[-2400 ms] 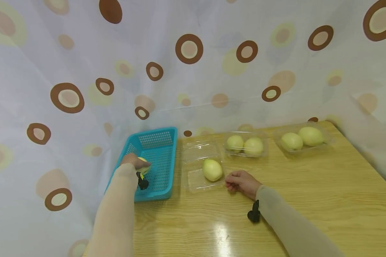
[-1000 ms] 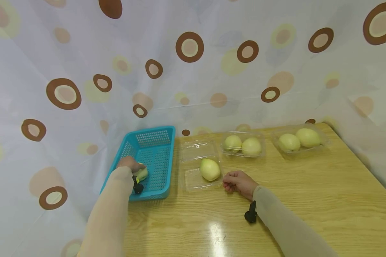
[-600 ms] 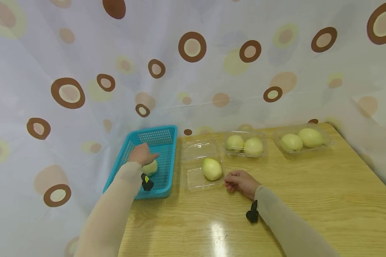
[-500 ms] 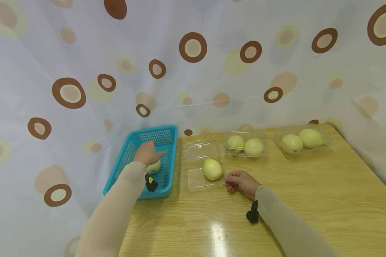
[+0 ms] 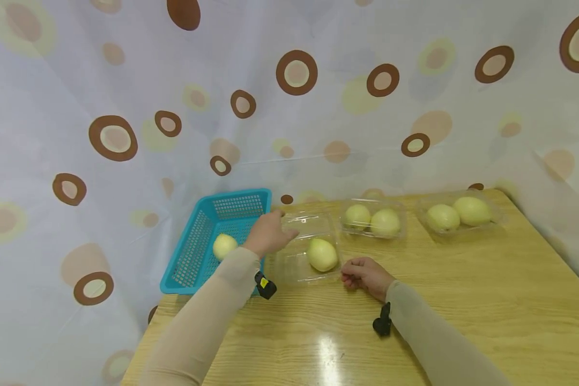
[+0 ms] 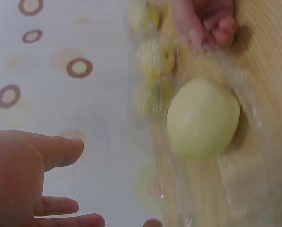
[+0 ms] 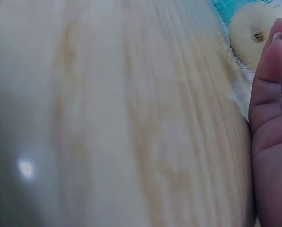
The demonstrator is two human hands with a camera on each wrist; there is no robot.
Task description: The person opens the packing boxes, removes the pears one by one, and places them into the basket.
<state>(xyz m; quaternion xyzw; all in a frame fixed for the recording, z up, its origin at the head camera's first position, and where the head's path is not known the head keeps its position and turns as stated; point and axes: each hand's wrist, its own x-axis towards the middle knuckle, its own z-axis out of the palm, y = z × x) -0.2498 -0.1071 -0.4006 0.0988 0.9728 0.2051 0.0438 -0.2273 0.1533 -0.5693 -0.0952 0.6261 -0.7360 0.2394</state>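
My left hand (image 5: 269, 235) hovers over the gap between the blue basket (image 5: 178, 252) and the open clear plastic clamshell box (image 5: 294, 268). Its fingers are spread and hold nothing; the left wrist view shows the thumb (image 6: 60, 150) apart from them. One pale yellow pear (image 5: 224, 246) lies in the basket. Another pear (image 5: 322, 255) sits in the right half of the open box's near tray. At that box's right edge, my right hand (image 5: 366, 276) pinches the thin plastic rim with curled fingers. The right wrist view catches only part of this hand (image 7: 275, 132).
Farther back stands a clear box (image 5: 401, 230) with two pears, and to its right another clear box (image 5: 497, 214) also with two. The wooden table (image 5: 415, 343) meets a dotted curtain (image 5: 338, 107) at the back and the left.
My left hand has let go of the pear in the basket, risen and moved right, out over the basket's right rim. My right hand stays at the box's edge.
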